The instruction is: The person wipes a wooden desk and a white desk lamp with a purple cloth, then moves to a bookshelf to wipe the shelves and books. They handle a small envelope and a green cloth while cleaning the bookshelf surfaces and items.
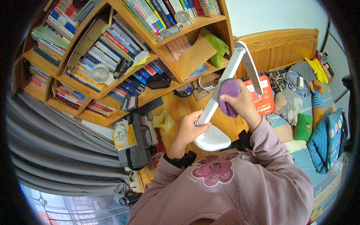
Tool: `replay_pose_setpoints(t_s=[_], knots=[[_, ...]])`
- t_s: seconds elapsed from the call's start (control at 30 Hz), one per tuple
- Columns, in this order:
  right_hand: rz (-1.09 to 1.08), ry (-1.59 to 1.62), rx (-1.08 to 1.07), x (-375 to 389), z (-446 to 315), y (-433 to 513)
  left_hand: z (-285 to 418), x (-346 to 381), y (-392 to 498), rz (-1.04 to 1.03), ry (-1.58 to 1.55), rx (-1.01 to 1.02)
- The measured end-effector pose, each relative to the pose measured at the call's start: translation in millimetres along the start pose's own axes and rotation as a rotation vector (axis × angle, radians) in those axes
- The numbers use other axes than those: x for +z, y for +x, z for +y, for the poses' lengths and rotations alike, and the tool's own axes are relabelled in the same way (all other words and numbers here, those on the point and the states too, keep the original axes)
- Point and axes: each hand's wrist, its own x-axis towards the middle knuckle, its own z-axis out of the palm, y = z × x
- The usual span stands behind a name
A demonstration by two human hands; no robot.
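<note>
A white folding desk lamp point(208, 108) is held tilted in front of my body, above the wooden floor. My left hand point(190, 125) grips the lower end of its stem, just above the rounded white base point(213, 138). In my right hand point(244, 101) is a purple cloth point(229, 97), pressed against the upper part of the stem. The lamp's head point(252, 69) folds down from the top hinge, to the right of the stem. My fingers behind the cloth are partly hidden.
A wooden bookshelf point(168, 87) full of books spans the upper left. On one shelf stands a small white fan point(101, 73). A grey bag point(132, 152) lies left of me near the grey curtain point(64, 152). At right, a bed point(302, 157) holds pillows, clothes and a red-orange board point(266, 98).
</note>
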Motion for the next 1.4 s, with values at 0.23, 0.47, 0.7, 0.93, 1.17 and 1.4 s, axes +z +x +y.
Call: replay_pose_setpoints(t_s=[0.23, 0.47, 0.7, 0.93, 1.17, 1.4], knots=[[0.034, 0.003, -0.048, 13, 5, -13, 1, 3, -2, -0.014, -0.115, -0.098], [0.109, 0.164, 0.001, -10, 7, 10, 1, 0, -5, -0.067, -0.071, -0.030], [-0.181, 0.128, 0.022, 21, 5, -17, 1, 4, 1, -0.049, -0.159, -0.027], [0.086, 0.502, 0.143, -31, -17, 28, 4, -5, -9, -0.110, -0.154, -0.016], [-0.059, 0.414, 0.130, 0, -21, 0, -6, 4, -4, -0.048, -0.085, 0.000], [0.244, 0.451, 0.036, -28, -21, 30, -3, -4, -8, -0.081, -0.003, 0.062]])
